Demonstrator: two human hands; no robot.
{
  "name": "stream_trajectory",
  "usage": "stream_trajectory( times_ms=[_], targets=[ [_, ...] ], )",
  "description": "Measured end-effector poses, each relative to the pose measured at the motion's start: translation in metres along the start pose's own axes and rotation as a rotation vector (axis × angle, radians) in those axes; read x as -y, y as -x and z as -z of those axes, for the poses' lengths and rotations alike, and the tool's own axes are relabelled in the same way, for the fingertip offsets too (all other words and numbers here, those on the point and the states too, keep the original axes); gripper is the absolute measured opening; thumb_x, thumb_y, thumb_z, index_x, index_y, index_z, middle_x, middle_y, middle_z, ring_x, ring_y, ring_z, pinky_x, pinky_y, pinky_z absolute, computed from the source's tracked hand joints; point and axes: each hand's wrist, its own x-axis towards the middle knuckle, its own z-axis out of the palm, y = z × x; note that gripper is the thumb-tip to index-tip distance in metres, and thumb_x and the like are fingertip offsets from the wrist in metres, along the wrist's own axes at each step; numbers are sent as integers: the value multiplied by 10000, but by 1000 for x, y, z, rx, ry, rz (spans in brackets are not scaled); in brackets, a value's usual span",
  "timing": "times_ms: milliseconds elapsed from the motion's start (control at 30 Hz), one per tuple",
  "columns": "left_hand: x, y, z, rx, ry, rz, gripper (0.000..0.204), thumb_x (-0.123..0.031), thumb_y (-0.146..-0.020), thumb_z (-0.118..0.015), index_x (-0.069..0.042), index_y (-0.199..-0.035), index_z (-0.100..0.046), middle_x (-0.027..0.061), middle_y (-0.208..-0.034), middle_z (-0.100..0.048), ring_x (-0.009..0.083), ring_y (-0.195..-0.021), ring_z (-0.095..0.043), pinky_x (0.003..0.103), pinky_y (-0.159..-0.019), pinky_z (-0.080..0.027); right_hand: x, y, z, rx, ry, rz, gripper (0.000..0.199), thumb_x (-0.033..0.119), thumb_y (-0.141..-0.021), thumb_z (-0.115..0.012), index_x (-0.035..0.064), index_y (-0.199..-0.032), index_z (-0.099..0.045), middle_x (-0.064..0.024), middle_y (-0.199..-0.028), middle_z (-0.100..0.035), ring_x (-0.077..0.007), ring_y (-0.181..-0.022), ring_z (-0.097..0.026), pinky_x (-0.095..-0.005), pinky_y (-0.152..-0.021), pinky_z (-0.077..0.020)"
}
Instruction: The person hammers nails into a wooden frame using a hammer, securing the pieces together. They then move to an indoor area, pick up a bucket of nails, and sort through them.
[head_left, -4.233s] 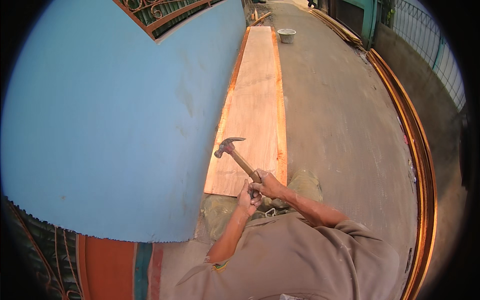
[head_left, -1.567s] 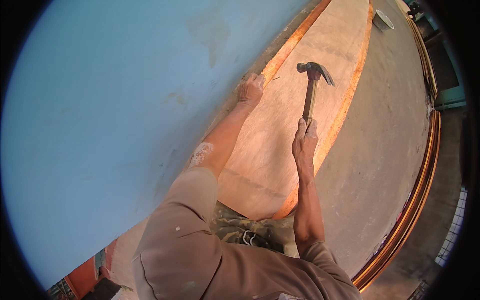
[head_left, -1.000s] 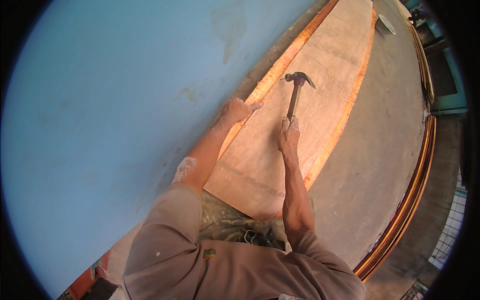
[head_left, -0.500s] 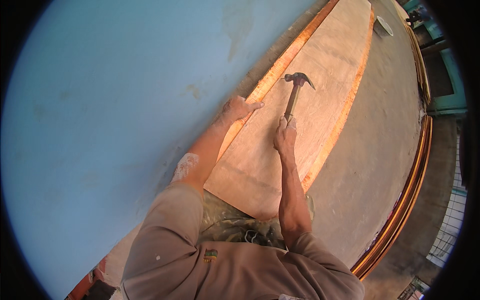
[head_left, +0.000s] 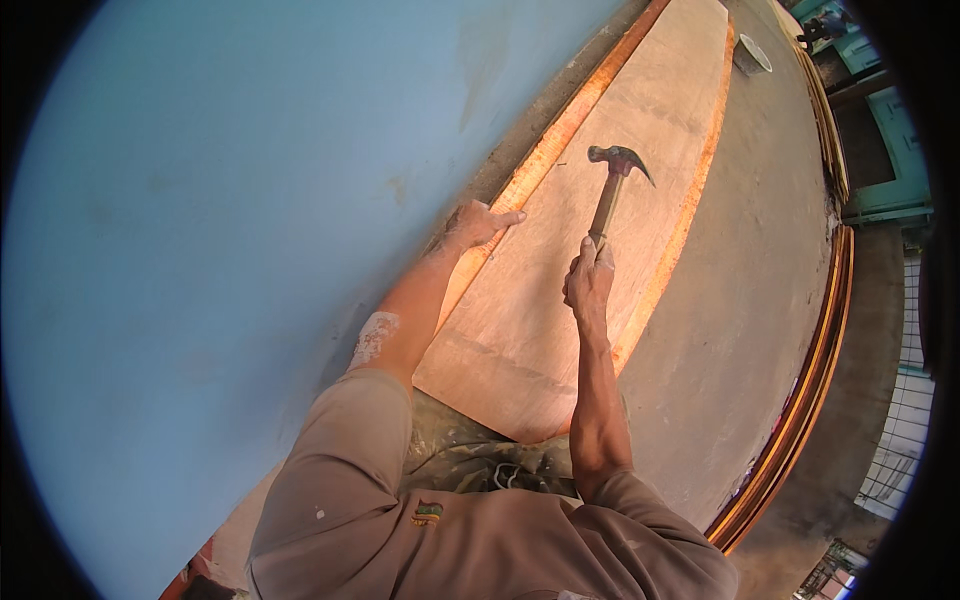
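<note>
My right hand [head_left: 590, 278] is wrapped round the handle of a claw hammer [head_left: 609, 196], which is raised over a long plywood panel [head_left: 640, 110]. The hammer's head points up and away from me, its claw to the right. Along the panel's left edge runs a wooden strip [head_left: 548, 158]. My left hand [head_left: 473, 224] grips this strip, with its thumb laid over the top toward the panel and its fingers mostly hidden on the wall side. A small nail [head_left: 562, 164] stands near the strip, left of the hammer head and apart from it.
A pale blue wall [head_left: 230, 200] rises close on my left. Another wooden strip [head_left: 690, 225] borders the panel's right side. Beyond lie the grey floor [head_left: 730, 290], a bucket [head_left: 752, 55] at the far right, and stacked boards [head_left: 800, 420] along the right.
My right hand has drawn the hammer to the right, away from the nail and the left strip. My left hand keeps its grip on the strip.
</note>
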Motion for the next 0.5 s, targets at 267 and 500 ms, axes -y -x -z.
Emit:
stream_trajectory(
  times_ms=[267, 500],
  targets=[
    [-17, 4, -2, 81, 55, 1, 755, -742, -656, -693, -17, -550, -514, 83, -550, -501, 231, -527, -512, 451, -517, -427, -71, -23, -17, -152, 346, 137, 290, 294, -1001, -437, 6, -1004, -472, -83, -663, -522, -176, -512, -536, -353, -467, -448],
    [-18, 9, 10, 121, -22, 62, 826, -781, -633, -672, 40, -617, -583, 152, -633, -574, 279, -630, -587, 461, -581, -471, -6, -6, -13, -391, -300, 156, 268, 245, -1008, -437, -18, -1063, -435, -94, -672, -535, -174, -554, -556, -333, -485, -443]
  ],
)
